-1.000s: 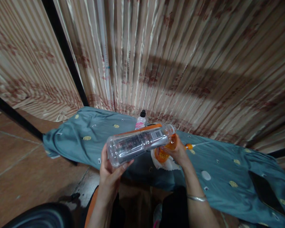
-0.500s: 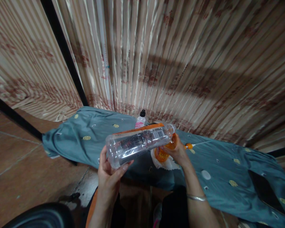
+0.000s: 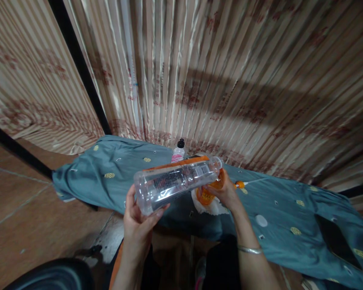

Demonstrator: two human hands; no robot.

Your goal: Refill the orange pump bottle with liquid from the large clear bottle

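My left hand [image 3: 140, 221] is closed round the bottom end of a large clear plastic bottle [image 3: 175, 182] with an orange and dark label. The bottle is tipped nearly level, its uncapped-looking mouth slightly raised and pointing right. Below that mouth, my right hand [image 3: 225, 189] grips an orange bottle [image 3: 207, 195], partly hidden behind the clear one. A white tissue [image 3: 213, 208] lies under the orange bottle. Just right of my right hand rests an orange pump top [image 3: 239, 184] with a thin pale tube.
A small bottle with a black cap [image 3: 178, 153] stands behind the clear bottle. On the blue-green cloth [image 3: 278, 201] lie a round white lid [image 3: 261, 220] and a dark phone-like slab [image 3: 337, 241]. A striped curtain [image 3: 175, 72] hangs behind; black poles [image 3: 78, 64] rise at left.
The view has shifted very slightly. Both hands keep their holds, and the clear bottle stays tipped over the orange one.
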